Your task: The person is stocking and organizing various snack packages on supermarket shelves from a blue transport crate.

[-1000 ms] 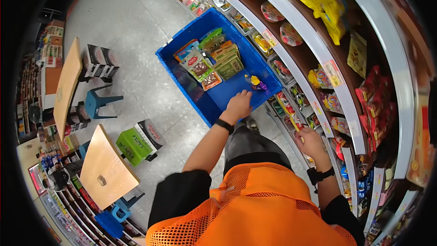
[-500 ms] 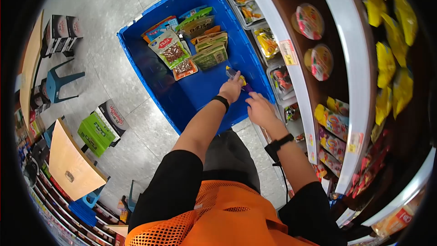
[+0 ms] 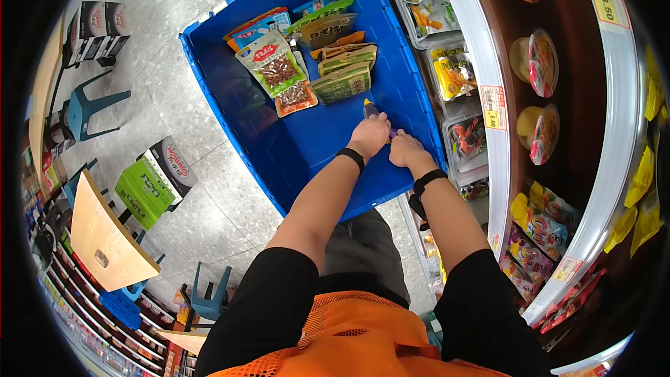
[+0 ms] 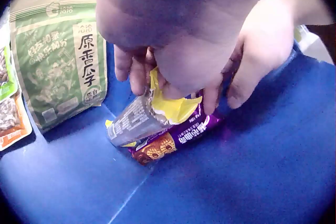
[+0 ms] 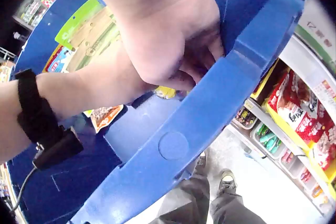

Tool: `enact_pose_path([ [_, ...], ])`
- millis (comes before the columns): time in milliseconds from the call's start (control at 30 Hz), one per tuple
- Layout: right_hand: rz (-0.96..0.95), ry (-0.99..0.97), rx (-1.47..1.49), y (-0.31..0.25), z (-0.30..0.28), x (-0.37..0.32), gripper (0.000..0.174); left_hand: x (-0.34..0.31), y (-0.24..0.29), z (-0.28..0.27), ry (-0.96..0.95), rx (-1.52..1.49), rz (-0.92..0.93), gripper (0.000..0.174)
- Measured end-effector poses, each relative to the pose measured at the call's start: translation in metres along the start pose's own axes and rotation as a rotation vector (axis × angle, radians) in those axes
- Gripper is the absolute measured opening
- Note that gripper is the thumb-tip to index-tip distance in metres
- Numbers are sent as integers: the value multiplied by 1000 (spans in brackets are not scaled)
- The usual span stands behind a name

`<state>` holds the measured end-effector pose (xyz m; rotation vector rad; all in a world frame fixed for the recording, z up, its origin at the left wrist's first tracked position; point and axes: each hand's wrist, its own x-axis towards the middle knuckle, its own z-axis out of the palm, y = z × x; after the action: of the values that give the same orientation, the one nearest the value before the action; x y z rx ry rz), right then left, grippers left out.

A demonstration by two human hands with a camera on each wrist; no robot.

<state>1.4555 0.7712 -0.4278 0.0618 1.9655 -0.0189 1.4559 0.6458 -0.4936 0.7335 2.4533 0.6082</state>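
Inside the blue crate (image 3: 328,192), a grey snack packet with yellow ends (image 4: 137,121) lies against a purple cookie packet (image 4: 181,139). My left hand (image 3: 372,134) bends down over them, its fingers gripping the yellow end of the grey packet. From the right, my right hand (image 3: 407,150) comes close beside it at the purple end; its thumb (image 4: 242,90) points down near the packets. The right fingertips are partly hidden, and I cannot tell whether they grip the purple packet. A green melon-seed bag (image 4: 60,61) stands just left of the left hand.
More snack bags, including a nut bag (image 3: 276,70), fill the crate's far part. Shelves with jelly cups (image 3: 543,70) and clear bins of packets (image 3: 453,73) run along the right. At left stand a blue stool (image 3: 98,115), wooden table (image 3: 105,237) and green carton (image 3: 146,188).
The right hand has moved from the shelf side into the crate, beside the left hand. The left hand has gone from above the packets to gripping one. The view has shifted closer over the crate.
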Motion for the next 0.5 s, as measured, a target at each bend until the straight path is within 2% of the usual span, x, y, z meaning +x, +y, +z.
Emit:
enact_pose_path([
  [133, -16, 21, -13, -5, -1, -11, 44, 4, -7, -10, -73, -42, -6, 19],
  [200, -82, 42, -102, -4, 2, -21, 45, 3, -11, -21, -204, -134, -46, 20],
  [233, -78, 49, -94, -2, 5, -26, 45, 2, -13, -23, -203, -126, -38, 20],
  [300, -206, 211, -86, 4, 9, -38, 35, -4, -16, -27, -54, -238, 7, 18],
  [433, -304, 396, 37, 23, 9, -73, 24, -35, -22, -65, 105, -284, 55, 11],
  [500, -436, 490, 142, 26, -3, -116, 20, -65, -19, -95, 162, -502, 5, 12],
])
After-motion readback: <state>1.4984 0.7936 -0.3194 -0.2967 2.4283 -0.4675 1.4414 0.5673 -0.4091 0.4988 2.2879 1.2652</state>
